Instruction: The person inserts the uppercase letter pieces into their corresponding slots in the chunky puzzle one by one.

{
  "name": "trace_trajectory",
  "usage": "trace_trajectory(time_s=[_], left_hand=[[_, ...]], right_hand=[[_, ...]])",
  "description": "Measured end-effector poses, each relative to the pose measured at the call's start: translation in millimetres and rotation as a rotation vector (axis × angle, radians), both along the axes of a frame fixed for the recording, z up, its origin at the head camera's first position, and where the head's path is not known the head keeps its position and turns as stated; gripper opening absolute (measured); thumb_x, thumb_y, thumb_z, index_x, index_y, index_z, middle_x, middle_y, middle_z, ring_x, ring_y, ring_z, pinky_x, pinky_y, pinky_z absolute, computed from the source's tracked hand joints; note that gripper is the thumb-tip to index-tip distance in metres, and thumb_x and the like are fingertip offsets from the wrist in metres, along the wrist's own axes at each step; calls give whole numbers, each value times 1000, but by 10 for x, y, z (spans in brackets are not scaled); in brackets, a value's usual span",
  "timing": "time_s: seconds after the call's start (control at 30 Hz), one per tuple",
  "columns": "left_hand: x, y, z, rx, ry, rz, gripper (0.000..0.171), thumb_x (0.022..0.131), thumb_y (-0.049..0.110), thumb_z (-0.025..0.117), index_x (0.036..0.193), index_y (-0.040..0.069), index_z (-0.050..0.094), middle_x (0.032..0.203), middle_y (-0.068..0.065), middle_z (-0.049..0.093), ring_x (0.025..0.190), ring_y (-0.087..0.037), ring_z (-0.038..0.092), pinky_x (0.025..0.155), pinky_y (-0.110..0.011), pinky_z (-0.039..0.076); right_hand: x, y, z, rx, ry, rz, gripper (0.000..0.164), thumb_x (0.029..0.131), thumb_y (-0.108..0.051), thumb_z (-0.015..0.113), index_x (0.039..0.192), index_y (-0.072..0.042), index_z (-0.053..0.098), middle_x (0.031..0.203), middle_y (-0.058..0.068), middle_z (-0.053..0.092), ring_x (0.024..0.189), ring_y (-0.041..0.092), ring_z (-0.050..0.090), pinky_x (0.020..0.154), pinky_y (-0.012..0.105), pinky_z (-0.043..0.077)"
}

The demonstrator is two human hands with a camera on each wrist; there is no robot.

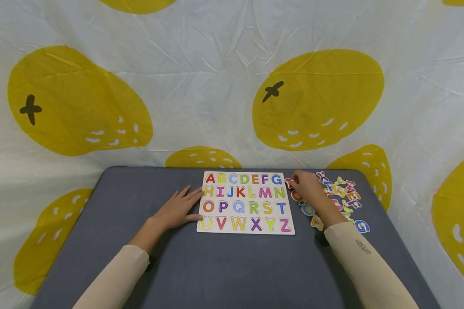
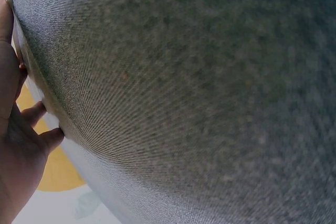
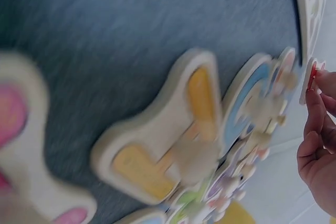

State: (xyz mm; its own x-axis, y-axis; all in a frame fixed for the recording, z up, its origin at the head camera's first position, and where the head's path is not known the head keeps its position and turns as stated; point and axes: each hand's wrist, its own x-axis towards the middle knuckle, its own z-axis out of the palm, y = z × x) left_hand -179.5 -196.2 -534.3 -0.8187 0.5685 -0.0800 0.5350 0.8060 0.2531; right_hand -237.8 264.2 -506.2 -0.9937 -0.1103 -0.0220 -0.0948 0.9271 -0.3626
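Looks like your right hand (image 1: 308,186)'s pinching a small red-and-white letter piece (image 3: 312,77) just off the flat white rectangular alphabet board (image 1: 243,215)'s top-right corner, so the board's left of that grip, your left hand (image 1: 179,210) spread at its opposite edge.

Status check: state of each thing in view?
White rectangular alphabet board: flat
White-bordered red letter piece: pinched
Multicoloured knobbed letter pieces: loose, right of board
Left hand: fingers spread, touching board's left edge
Right hand: pinching red piece
White yellow-printed cloth: hanging, creased
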Motion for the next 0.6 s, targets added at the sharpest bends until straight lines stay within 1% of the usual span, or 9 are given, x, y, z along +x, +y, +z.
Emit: trace_trajectory(time_s=[0.13,0.27,0.43,0.53,0.6], left_hand=[[3,5,2,1,-7,4,90,94,63,64,164,16,31,170,-4,30,156,-45,24,118,-71,26],[0,10,-16,10,4,-2,90,94,63,64,165,17,30,170,-4,30,156,-44,24,119,-70,26],[0,1,-39,13,22,-2,90,94,62,64,164,17,31,170,-4,31,156,-44,24,118,-70,26],[-1,-6,-47,9,18,1,91,94,62,64,165,17,30,170,-5,31,156,-44,23,119,-71,26],[1,0,-44,9,18,-1,91,94,63,64,165,17,30,170,-5,31,156,-44,23,119,-71,26]], right_hand=[[-13,-114,16,-15,20,43,17,97,-18,72,100,-1,69,86,12,66,77,26,57,70,39,51],[-32,-260,19,-35,55,65,15,96,-17,73,100,-3,71,86,10,66,78,25,57,72,40,50],[-56,-552,31,-90,68,102,12,96,-15,72,99,-4,72,90,10,68,82,25,59,75,39,53],[-84,-740,11,-124,82,153,10,97,-14,72,100,-5,72,92,9,69,84,23,60,77,39,55],[-105,-862,19,-137,71,178,8,97,-14,72,100,-6,72,93,8,69,84,21,61,77,37,55]])
